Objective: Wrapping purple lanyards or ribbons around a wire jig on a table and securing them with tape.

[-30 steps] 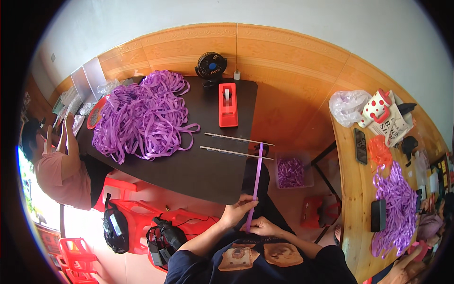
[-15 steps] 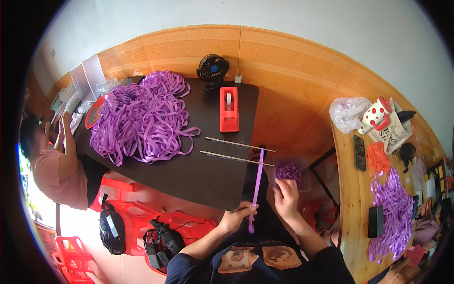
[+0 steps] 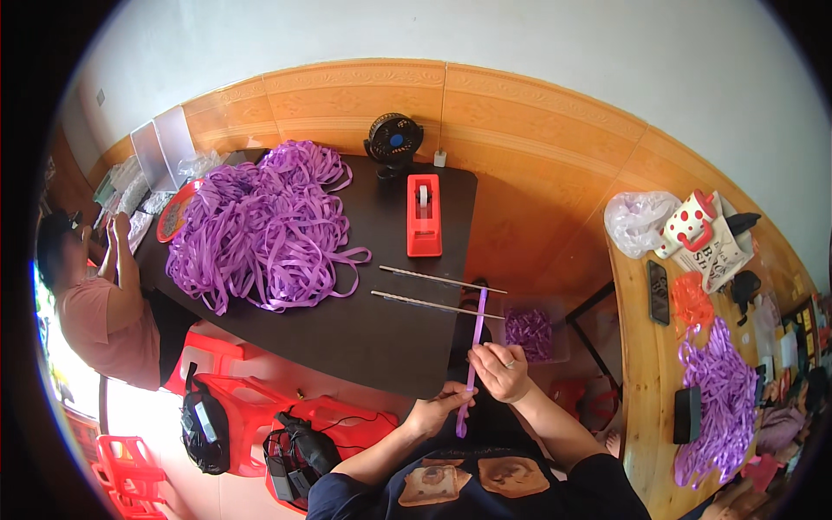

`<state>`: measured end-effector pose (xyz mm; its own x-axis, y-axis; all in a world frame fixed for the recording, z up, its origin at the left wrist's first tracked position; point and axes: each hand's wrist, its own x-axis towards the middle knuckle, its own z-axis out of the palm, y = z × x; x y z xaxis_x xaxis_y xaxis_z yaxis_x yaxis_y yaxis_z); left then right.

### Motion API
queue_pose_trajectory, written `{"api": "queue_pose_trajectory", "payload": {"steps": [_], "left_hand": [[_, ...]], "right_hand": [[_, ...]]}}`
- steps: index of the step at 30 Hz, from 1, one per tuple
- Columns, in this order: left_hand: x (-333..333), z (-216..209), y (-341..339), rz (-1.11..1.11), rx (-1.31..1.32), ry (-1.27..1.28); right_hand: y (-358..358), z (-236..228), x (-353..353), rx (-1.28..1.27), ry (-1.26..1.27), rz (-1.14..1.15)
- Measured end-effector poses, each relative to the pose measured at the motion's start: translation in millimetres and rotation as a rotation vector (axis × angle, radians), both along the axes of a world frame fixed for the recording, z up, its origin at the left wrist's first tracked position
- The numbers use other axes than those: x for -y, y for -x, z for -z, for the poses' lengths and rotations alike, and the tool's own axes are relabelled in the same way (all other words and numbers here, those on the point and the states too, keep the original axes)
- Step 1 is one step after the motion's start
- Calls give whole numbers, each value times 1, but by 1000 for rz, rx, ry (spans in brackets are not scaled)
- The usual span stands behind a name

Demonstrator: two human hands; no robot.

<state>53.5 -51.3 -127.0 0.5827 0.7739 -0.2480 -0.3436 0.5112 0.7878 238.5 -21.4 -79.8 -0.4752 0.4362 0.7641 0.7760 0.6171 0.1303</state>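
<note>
A purple ribbon (image 3: 478, 324) hangs from the ends of two thin metal rods (image 3: 433, 300) that jut past the dark table's right edge. Low on the ribbon, my left hand (image 3: 440, 409) pinches it between thumb and fingers, and a short tail drops below. My right hand (image 3: 501, 371), with a ring on one finger, is closed at the ribbon a little higher up; its fingertips are partly hidden. Beyond that hand, a clear bin (image 3: 559, 334) on the floor holds folded purple ribbon pieces (image 3: 528, 334).
On the dark table (image 3: 347, 347) lie a big purple ribbon heap (image 3: 260, 225), a red tape dispenser (image 3: 425, 217) and a black fan (image 3: 394, 143). A wooden table (image 3: 637, 390) at right bears more ribbon and a phone (image 3: 659, 293). Red chairs (image 3: 251, 416) and a seated person (image 3: 108, 303) are at left.
My right hand has moved left from above the bin to the ribbon and closed there. My left hand keeps its pinch. The whole view has shifted slightly downward.
</note>
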Motion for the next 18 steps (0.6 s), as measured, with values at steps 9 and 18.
{"api": "queue_pose_trajectory", "payload": {"steps": [9, 18], "left_hand": [[1, -7, 3, 49, 179, 101], [-10, 24, -8, -13, 357, 274]], "right_hand": [[3, -18, 6, -65, 9, -45], [-10, -89, -45, -496, 243, -176]]}}
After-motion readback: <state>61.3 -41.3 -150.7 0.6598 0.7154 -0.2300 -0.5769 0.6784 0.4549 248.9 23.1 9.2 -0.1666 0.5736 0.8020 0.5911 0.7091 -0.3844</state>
